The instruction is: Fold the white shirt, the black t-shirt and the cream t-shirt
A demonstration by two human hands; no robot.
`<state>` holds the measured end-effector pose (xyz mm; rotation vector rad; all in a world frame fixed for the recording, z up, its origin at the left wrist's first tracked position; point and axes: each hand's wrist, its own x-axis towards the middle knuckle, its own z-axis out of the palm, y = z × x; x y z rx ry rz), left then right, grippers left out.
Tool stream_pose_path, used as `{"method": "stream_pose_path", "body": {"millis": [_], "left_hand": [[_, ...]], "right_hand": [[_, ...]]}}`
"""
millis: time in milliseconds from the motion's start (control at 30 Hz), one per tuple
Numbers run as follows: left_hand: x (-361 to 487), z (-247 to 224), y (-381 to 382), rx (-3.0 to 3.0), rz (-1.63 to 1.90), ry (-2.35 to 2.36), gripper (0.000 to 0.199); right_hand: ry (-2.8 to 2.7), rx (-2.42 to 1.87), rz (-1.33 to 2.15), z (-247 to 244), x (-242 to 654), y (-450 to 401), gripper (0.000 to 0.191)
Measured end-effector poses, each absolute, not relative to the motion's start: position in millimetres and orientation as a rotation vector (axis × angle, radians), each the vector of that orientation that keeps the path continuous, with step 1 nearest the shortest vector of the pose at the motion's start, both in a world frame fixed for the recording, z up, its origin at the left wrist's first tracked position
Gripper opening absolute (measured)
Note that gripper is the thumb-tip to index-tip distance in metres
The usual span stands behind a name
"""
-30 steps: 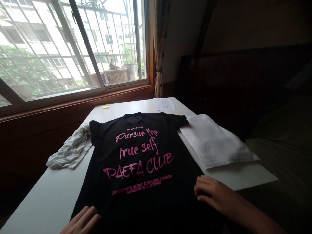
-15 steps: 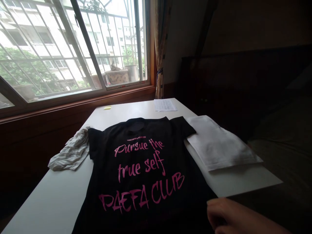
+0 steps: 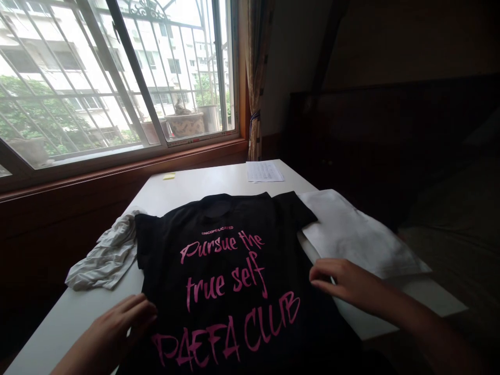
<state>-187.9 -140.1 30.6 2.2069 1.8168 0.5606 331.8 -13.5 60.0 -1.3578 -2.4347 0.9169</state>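
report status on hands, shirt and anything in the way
Left hand and right hand at sides of black shirt, grip unclear. Shirt spread face-up. Crumpled cloth close left, flat white cloth close right.

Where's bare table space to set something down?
The white table is bare between the yellow note and the papers, and between the crumpled cloth and the left hand. The black shirt crowds the middle.
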Motion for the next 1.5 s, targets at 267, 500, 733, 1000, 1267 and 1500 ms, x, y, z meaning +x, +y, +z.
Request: {"method": "stream_pose_path", "body": {"millis": [267,500,733,1000,1267,1500], "left_hand": [[-227.9,29.4,10.0,2.47,0.421,1.954,0.03],[-221.4,18.2,109.4,2.376,0.319,2.223,0.032],[-232.8,0.9,164.0,2.33,0.255,2.267,0.038],[-235.8,-8.4,182.8,2.33,0.189,2.294,0.026],[-247.4,-7.1,200.9,2.336,0.168,2.375,0.025],[-237.2,-5.6,208.2,2.405,0.308,2.236,0.029]], "right_hand": [[-2.447,-1.341,0.334,56.1,292.0,111.1,0.017],[-2.525,-1.402,0.017,38.2,240.2,214.9,0.017],[-2.549,-1.513,-0.074,18.2,233.4,277.7,0.024],[-2.597,-1.558,-0.083,8.4,240.2,301.9,0.015],[-2.491,-1.693,-0.195,5.3,231.2,313.9,0.019],[-2.514,-1.606,-0.196,3.9,208.2,314.2,0.019]]}}
